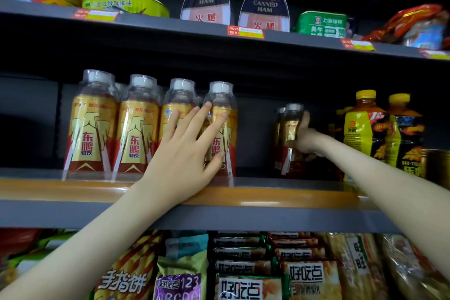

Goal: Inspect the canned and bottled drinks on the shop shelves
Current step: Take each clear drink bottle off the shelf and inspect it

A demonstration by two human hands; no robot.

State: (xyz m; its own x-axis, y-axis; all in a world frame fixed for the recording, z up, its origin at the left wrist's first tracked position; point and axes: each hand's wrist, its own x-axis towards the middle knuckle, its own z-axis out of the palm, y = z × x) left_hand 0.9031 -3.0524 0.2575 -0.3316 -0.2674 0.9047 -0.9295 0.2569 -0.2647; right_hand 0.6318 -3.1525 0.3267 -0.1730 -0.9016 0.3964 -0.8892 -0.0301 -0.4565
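**Two hands on the gold-labelled drinks, middle shelf**

Nearest, on the lowest level, snack packets point(243, 275) stand packed side by side, their printed faces turned outward. Both bare forearms reach up over them to the middle shelf point(73, 190), which has an orange strip along its front edge.

At the front of that shelf stands a row of four bottles point(92, 124) with gold and red labels. Each has a white cap under a clear outer cover, and amber liquid shows in the clear shoulder. The left hand point(187, 151) lies flat against the two right-hand bottles of the row. Its fingers are straight and spread, their tips reach the label of the end bottle point(220, 109), and the thumb is low on that bottle's side. Nothing is clasped.

Further right and set back in the shade, the right hand point(305, 139) is wrapped round a like bottle point(289, 129), fingers behind and thumb in front. This bottle is upright on the shelf. It looks to hold the same amber drink, though the shade makes that unsure. Another cap shows just behind it. Beside this hand stand yellow-capped bottles point(360, 126) of dark drink.

Farthest, the top shelf point(170, 24) carries flat oval tins point(126, 5), two upright canned ham tins point(207, 0), a green tin point(321, 23) and red wrapped packets point(418, 24).
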